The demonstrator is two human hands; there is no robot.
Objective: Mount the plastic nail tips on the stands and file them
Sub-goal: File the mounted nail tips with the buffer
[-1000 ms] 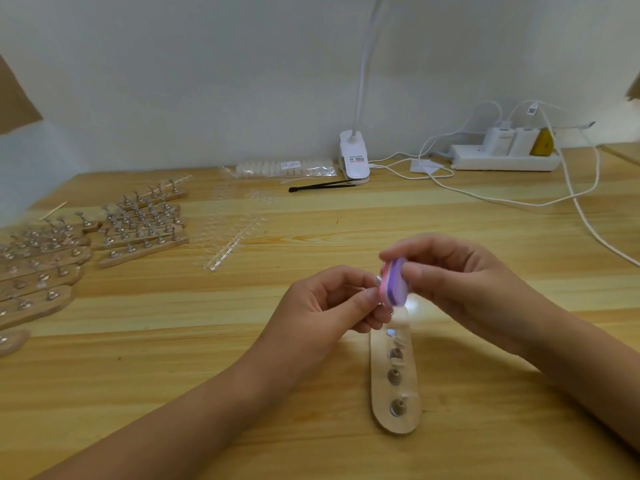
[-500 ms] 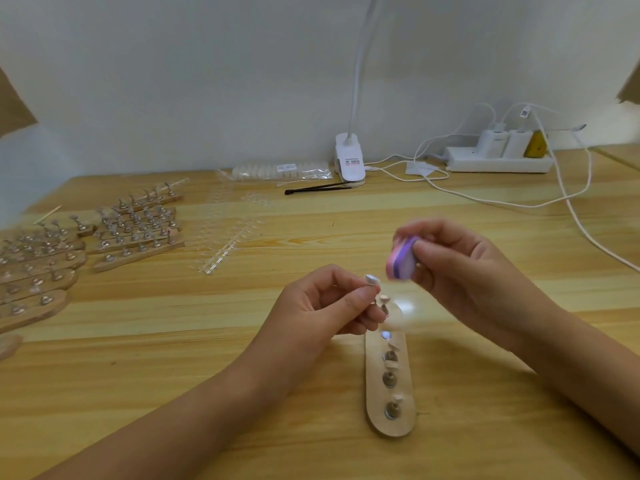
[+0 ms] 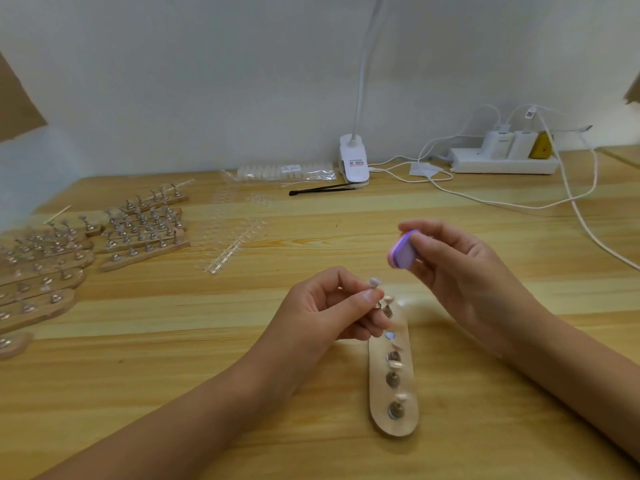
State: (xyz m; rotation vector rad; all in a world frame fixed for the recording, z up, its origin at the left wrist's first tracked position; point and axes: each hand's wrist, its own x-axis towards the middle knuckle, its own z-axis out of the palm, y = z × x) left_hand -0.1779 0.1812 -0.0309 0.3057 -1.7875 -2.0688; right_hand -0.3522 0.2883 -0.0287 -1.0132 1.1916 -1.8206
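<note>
My left hand [image 3: 325, 306] pinches a small metal stand with a plastic nail tip [image 3: 373, 282] on its top, held just above the far end of a wooden holder board [image 3: 393, 426]. That board lies lengthwise on the table and carries several stands topped with nail tips [image 3: 401, 398]. My right hand [image 3: 460, 268] grips a purple and pink file block [image 3: 401, 250], raised up and to the right of the tip, apart from it.
At the left lie several more wooden boards with metal stands [image 3: 138, 233]. Clear nail-tip strips [image 3: 228, 251] sit in the middle, a bag of tips [image 3: 287, 171] at the back. A clip lamp [image 3: 354, 161], black tweezers [image 3: 322, 189], a power strip [image 3: 502, 161] and cables [image 3: 588, 230] stand behind and right.
My right hand has lifted the file block up and to the right, off the nail tip. The left hand keeps holding the stand in nearly the same place.
</note>
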